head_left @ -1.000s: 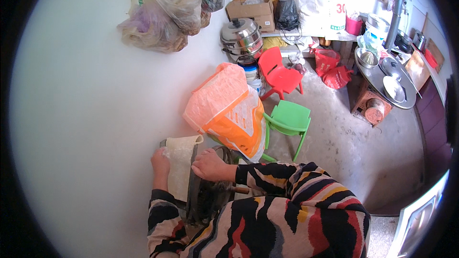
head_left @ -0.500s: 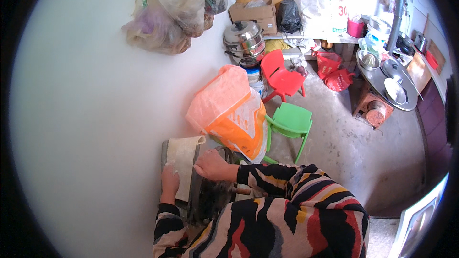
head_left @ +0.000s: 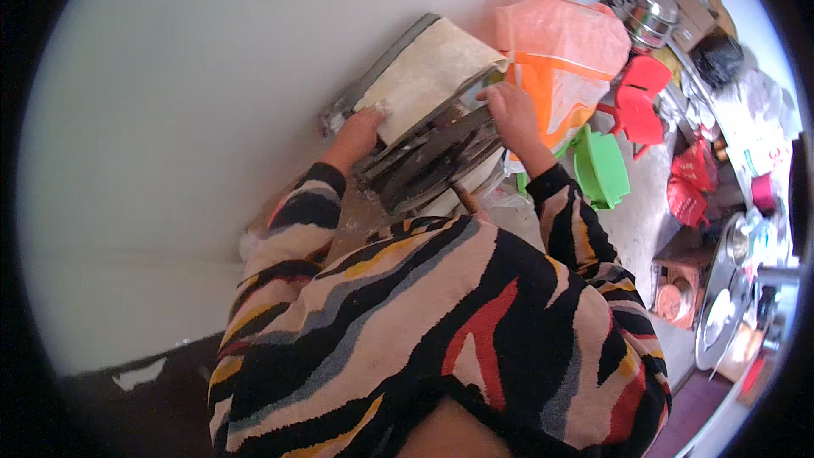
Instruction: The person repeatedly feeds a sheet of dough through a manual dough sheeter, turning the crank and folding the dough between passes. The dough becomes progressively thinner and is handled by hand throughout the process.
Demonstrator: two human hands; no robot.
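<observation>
A flat pale sheet (head_left: 428,72), like dough or cloth, lies on the top tray of a stack of dark metal trays (head_left: 432,157) against a white wall. My left hand (head_left: 360,131) rests on the sheet's lower left corner, fingers pressed on it. My right hand (head_left: 509,114) grips the right edge of the top tray, next to the sheet. Both arms wear a striped black, red, yellow and grey sleeve (head_left: 441,322).
An orange and white woven sack (head_left: 560,55) stands just right of the trays. Beyond it are a green plastic stool (head_left: 600,168), a red plastic chair (head_left: 640,102), steel pots (head_left: 644,4), bags and a round metal tray (head_left: 721,322) on the concrete floor.
The view has swung and moved in closer on the trays. My left hand has moved up onto the sheet's corner; my right hand stays at the tray's right edge.
</observation>
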